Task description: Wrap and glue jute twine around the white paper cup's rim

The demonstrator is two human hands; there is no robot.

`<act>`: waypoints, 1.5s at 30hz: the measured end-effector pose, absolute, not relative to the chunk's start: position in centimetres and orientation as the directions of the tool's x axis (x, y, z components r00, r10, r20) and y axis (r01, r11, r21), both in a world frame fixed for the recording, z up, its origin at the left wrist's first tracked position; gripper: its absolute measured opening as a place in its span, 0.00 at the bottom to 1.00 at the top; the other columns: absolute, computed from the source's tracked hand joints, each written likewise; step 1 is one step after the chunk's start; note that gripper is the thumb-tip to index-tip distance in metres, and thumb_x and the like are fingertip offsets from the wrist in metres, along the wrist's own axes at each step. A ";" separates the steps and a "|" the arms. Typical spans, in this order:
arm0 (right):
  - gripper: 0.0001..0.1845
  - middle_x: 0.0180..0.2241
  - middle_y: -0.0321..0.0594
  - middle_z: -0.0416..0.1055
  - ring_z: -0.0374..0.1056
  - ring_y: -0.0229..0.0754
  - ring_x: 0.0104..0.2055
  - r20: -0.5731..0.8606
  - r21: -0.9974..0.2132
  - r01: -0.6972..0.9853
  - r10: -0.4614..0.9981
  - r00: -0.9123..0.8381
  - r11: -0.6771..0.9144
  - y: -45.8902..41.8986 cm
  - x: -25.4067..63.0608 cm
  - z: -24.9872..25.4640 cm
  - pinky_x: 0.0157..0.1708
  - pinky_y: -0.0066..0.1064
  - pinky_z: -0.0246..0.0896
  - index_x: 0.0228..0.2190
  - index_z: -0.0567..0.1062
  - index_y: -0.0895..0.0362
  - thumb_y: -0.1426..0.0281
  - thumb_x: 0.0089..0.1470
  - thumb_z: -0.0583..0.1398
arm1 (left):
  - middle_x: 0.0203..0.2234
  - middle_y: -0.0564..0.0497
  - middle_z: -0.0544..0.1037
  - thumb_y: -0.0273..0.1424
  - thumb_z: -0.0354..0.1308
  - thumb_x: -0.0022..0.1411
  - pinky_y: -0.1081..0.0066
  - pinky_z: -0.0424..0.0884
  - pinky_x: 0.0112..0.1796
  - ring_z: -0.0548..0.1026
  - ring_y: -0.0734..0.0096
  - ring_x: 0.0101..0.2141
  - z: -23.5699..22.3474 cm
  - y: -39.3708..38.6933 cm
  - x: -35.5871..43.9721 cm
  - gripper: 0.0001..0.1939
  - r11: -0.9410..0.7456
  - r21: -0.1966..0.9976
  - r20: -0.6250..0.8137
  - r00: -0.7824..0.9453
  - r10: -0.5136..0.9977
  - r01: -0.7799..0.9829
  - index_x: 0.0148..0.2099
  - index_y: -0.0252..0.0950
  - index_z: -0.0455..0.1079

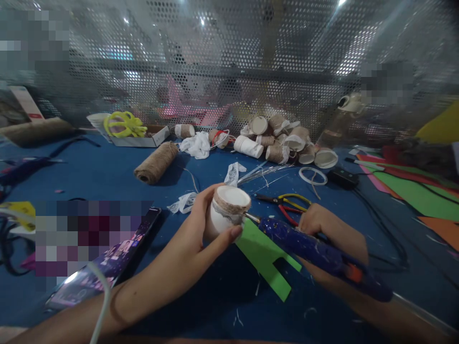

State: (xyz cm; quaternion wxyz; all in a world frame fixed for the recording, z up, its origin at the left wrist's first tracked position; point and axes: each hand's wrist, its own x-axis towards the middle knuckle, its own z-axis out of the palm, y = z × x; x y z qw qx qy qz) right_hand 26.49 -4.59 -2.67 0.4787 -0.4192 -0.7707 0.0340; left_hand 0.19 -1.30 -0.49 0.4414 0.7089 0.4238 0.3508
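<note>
Cup (229,210) sits in the left hand (201,234), held above the blue table (89,177) near the centre of the view, open mouth up and tilted slightly away. Fingers curl around its white wall, thumb on the far side, forefinger along the near lower edge. A band of twine wraps the cup just under the rim.

Right hand (330,229) closes around a blue glue gun (315,251), body spotted with dried glue. Nozzle (251,218) points left and touches the cup just under the twine band. Orange trigger shows near the rear; whether a finger presses it, cannot tell.

Green foam piece (265,258) lies on the table under the gun and cup, a notch cut in its near end. Pliers (287,203) with red and yellow handles lie just beyond the gun. Twine roll (156,163) lies well to the left rear. Lace scraps (184,203) lie near the cup, behind the left hand. Pile of cups (287,141), some twine-wrapped, lies against the perforated screen at the back. Yellow scissors (124,124) rest on a shallow box (150,138) at rear left. Coloured sheets (416,191) lie at right. A phone (118,253) lies at left near the forearm.
</note>
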 end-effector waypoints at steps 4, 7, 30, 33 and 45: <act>0.16 0.25 0.32 0.61 0.60 0.38 0.25 0.706 -0.447 0.616 0.679 -0.201 0.648 -4.8 26.6 -2.8 0.25 0.34 0.52 0.27 0.62 0.51 0.79 0.55 0.63 | 0.64 0.49 0.66 0.45 0.59 0.73 0.66 0.61 0.63 0.64 0.57 0.64 -0.4 -1.3 0.2 0.29 -0.223 0.933 0.099 0.395 0.913 0.282 0.68 0.47 0.52; 0.15 0.26 0.32 0.61 0.60 0.38 0.25 0.697 -0.470 0.614 0.693 -0.182 0.634 -4.6 26.6 -2.8 0.25 0.34 0.52 0.27 0.63 0.51 0.80 0.55 0.63 | 0.63 0.49 0.68 0.43 0.60 0.73 0.68 0.62 0.63 0.66 0.60 0.63 -0.3 -1.3 0.2 0.27 -0.207 0.949 0.104 0.382 0.918 0.238 0.66 0.47 0.54; 0.16 0.25 0.31 0.62 0.61 0.37 0.24 0.716 -0.461 0.604 0.675 -0.180 0.650 -4.6 26.5 -2.8 0.24 0.33 0.53 0.27 0.64 0.51 0.80 0.54 0.64 | 0.59 0.50 0.72 0.43 0.63 0.70 0.69 0.67 0.58 0.71 0.61 0.58 -0.4 -1.1 -0.1 0.28 -0.144 0.976 0.064 0.414 0.908 0.163 0.66 0.47 0.57; 0.16 0.25 0.30 0.62 0.63 0.38 0.25 0.735 -0.438 0.604 0.652 -0.186 0.666 -4.7 26.6 -3.3 0.26 0.34 0.53 0.27 0.64 0.51 0.80 0.56 0.64 | 0.52 0.52 0.76 0.42 0.66 0.68 0.70 0.70 0.52 0.74 0.63 0.51 -0.2 -1.1 0.2 0.27 -0.123 0.978 0.037 0.433 0.901 0.171 0.64 0.46 0.60; 0.17 0.25 0.31 0.62 0.62 0.37 0.24 0.713 -0.466 0.590 0.674 -0.191 0.660 -4.5 26.3 -2.7 0.25 0.32 0.53 0.27 0.63 0.51 0.80 0.54 0.64 | 0.44 0.55 0.78 0.41 0.68 0.65 0.71 0.71 0.49 0.75 0.65 0.46 0.1 -1.3 0.4 0.22 -0.009 0.998 -0.017 0.405 0.914 0.064 0.58 0.46 0.68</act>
